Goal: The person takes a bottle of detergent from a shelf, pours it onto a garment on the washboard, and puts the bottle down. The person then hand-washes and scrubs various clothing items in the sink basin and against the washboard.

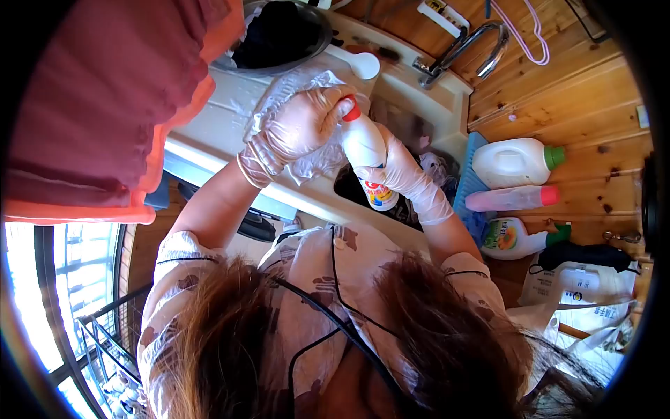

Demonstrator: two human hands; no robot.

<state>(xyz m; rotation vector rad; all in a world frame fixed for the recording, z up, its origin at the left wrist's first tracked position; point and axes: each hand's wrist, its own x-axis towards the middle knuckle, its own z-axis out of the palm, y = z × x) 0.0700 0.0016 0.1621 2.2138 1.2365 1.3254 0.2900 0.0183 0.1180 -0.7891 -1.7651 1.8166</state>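
Your gloved right hand (407, 174) has its fingers wrapped around a tilted white bottle (363, 143), held over the sink (453, 115). Just left of the bottle, your gloved left hand (307, 126) has its fingers curled closed on white cloth (314, 166), right beside the red cap (352, 109). Beyond the bottle lies a white scoop (365, 66); to its right, a white jug (513, 163).
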